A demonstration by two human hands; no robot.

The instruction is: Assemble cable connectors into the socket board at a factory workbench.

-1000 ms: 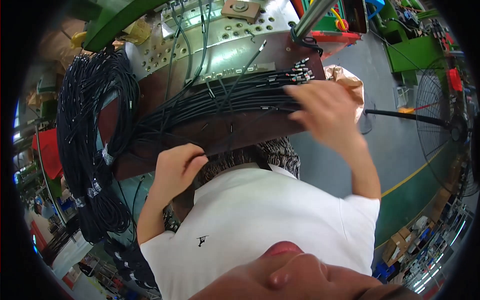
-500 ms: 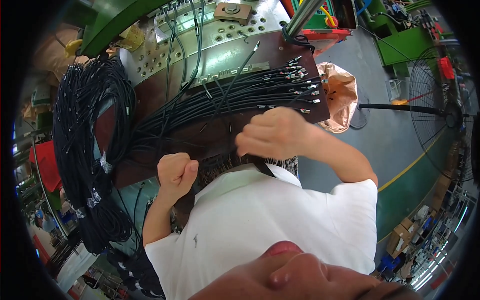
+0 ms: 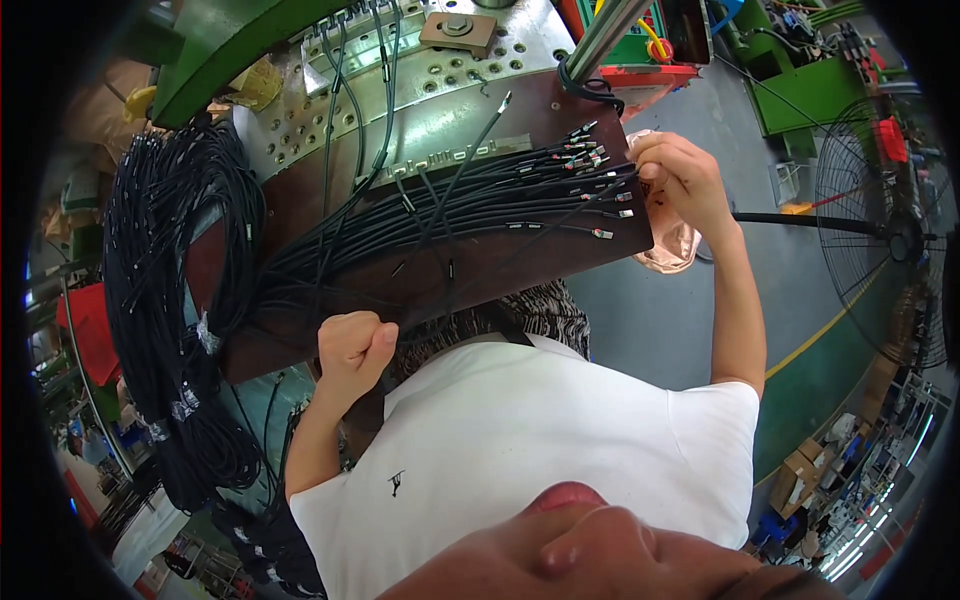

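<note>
A bundle of black cables lies fanned across a dark brown board, with silvery and reddish connector ends toward its right side. My right hand is closed in a pinch at the board's right edge, beside those ends. A thin black cable appears to run from its fingertips back toward the lower left. Below the board's front edge, my left hand makes a fist in front of my body. Whatever that fist may hold is hidden.
A large hank of black cables hangs at the left. Behind the board is a perforated metal plate beneath a green machine frame. A brown paper-like bag sits under my right hand, and a black fan stands farther right.
My right hand has swung from in front of my chest out to the right and away from me, reaching the board's right edge. My left fist has barely moved.
</note>
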